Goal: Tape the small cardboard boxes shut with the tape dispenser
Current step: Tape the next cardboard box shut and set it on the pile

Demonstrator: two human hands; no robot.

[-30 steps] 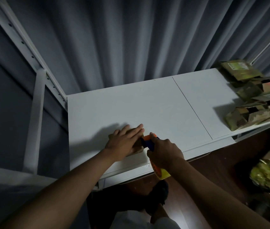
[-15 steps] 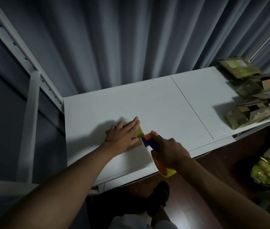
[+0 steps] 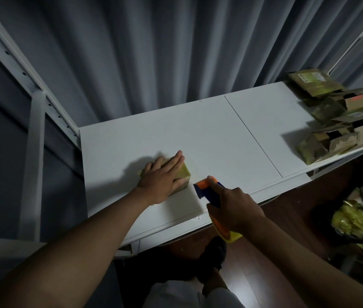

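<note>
A small cardboard box (image 3: 184,174) with yellowish tape on its right end lies on the white table (image 3: 209,138) near the front edge. My left hand (image 3: 161,177) lies flat on top of it, fingers straight, covering most of the box. Just right of the box, a short gap away, my right hand (image 3: 235,207) grips the blue and orange tape dispenser (image 3: 207,188); its toothed orange head points at the box. The yellow tape roll (image 3: 231,236) pokes out below my fist.
A heap of several cardboard boxes (image 3: 340,116), some open, fills the table's right end. White shelf uprights (image 3: 33,101) stand at the left, a grey curtain hangs behind. Yellow-green packaging (image 3: 354,221) lies on the dark floor at the right.
The dispenser has pulled away to the right, from touching the box to a gap beside it. My left hand stays flat on the box.
</note>
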